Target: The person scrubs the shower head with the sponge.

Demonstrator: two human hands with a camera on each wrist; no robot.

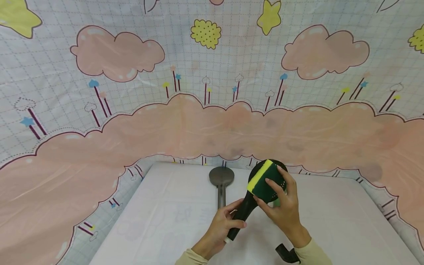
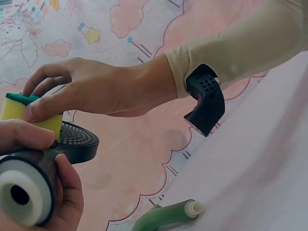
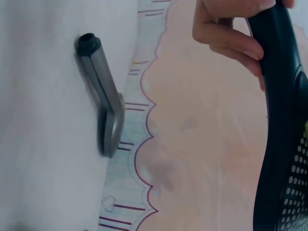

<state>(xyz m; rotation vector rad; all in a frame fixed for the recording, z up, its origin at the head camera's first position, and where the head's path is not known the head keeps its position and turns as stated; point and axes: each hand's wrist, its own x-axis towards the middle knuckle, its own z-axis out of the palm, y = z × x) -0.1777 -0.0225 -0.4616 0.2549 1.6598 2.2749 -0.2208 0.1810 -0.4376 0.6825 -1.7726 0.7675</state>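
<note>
A black shower head (image 1: 246, 209) is held up tilted over the white table. My left hand (image 1: 218, 228) grips its handle, fingers wrapped round near the pale-ended bottom. With fingertips and thumb, my right hand (image 1: 285, 206) pinches a yellow and green sponge (image 1: 269, 180) by its sides and holds it against the perforated spray face. In the left wrist view the yellow side of the sponge (image 2: 50, 126) lies on that face, beside visible holes. The right wrist view shows the handle's dark side and part of the holed face; the sponge is nearly out of that view.
On the white table (image 1: 149, 221) a grey shower head (image 1: 221, 176) lies behind my left hand. A green handle (image 2: 168, 215) with a pale end lies on the right, mostly hidden by my right hand in the head view. A patterned cloth (image 1: 198, 129) hangs behind.
</note>
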